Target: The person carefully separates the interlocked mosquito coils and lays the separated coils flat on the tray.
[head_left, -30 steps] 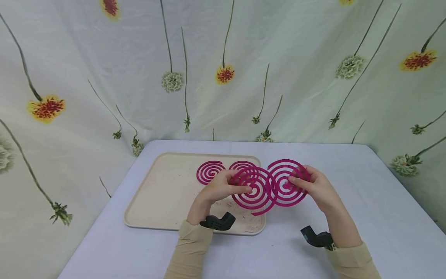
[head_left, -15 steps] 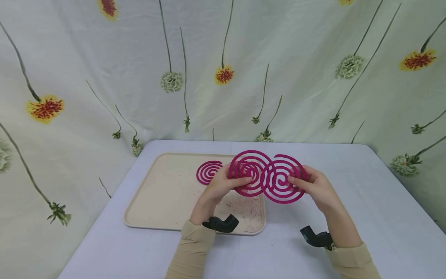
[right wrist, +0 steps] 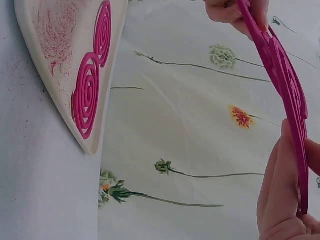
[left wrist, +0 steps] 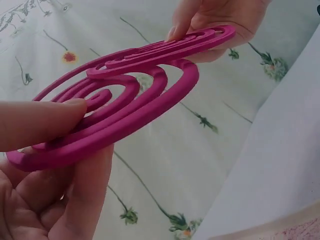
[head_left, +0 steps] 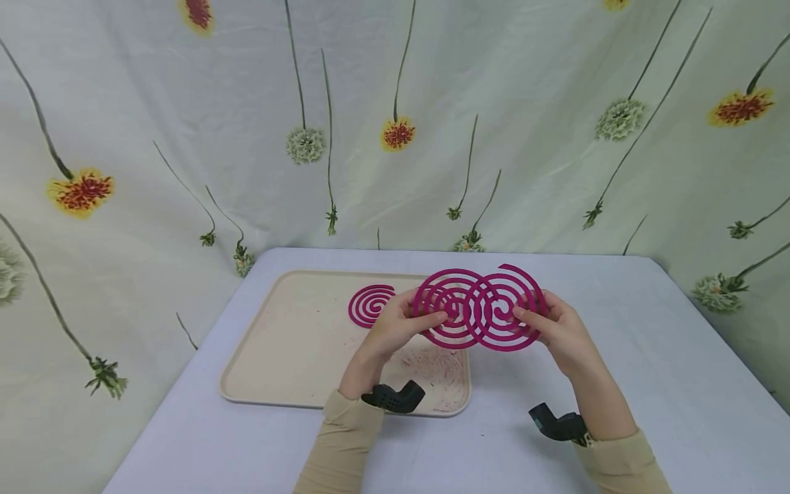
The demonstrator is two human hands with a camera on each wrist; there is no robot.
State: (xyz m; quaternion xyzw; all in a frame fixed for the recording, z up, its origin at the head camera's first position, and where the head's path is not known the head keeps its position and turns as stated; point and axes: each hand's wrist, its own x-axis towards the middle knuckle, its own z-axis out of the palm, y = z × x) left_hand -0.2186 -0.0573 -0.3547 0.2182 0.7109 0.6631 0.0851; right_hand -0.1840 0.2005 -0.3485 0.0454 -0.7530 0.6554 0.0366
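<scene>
Two flat magenta mosquito coils are held up overlapping at their inner edges, above the right end of the tray. My left hand (head_left: 395, 326) pinches the left coil (left wrist: 135, 122), thumb on the near face and fingers behind. With my right hand (head_left: 566, 333) I pinch the right coil (head_left: 507, 348) the same way, at its outer side. In the left wrist view the two coils cross at a slant, their spirals partly interlaced. Two more coils lie on the tray, as the right wrist view shows: a nearer coil (right wrist: 88, 95) and a farther coil (right wrist: 103, 35).
A beige tray (head_left: 284, 343) lies on the white-covered table (head_left: 617, 329), reddish crumbs scattered over its right part. A flower-printed cloth (head_left: 531, 103) hangs behind the table. Black wrist cameras sit on both wrists.
My left hand has risen slightly, and its coil has moved up and turned, its loose end no longer hanging low. The right coil has turned, its outer tip shifting rightward and up.
</scene>
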